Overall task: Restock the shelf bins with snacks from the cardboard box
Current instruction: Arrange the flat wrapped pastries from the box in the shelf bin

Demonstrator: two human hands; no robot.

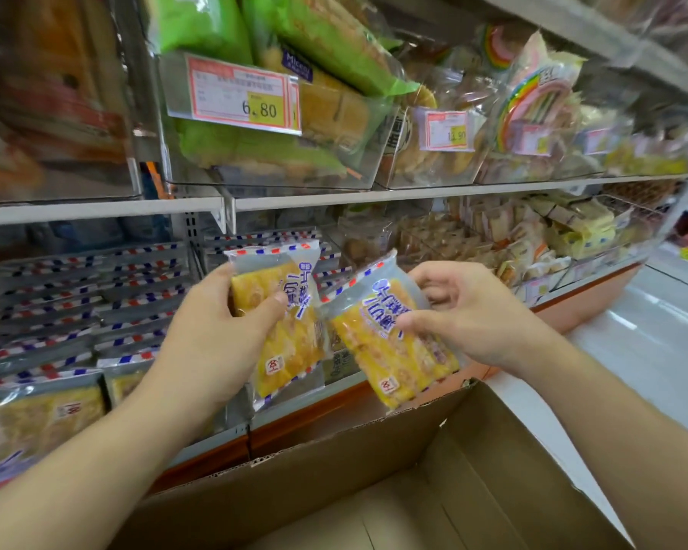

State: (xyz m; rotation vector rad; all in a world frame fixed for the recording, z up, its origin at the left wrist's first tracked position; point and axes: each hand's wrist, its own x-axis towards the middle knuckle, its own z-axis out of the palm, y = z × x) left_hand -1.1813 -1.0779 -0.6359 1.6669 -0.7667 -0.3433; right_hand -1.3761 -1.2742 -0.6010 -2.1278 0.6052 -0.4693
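both arms come in bare from the lower edge, with no sleeve showing on either forearm. the left hand (215,335) has no ring, watch or band at fingers or wrist. the right hand (465,315) is likewise bare, its wrist unadorned. the thumbnails are short and unpainted. no gloves are worn.

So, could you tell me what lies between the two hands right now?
In the head view, two yellow snack packets: the left hand grips one, the right hand the other.

left hand (215,331) gripping snack pack (285,335), right hand (469,311) gripping another (394,343)
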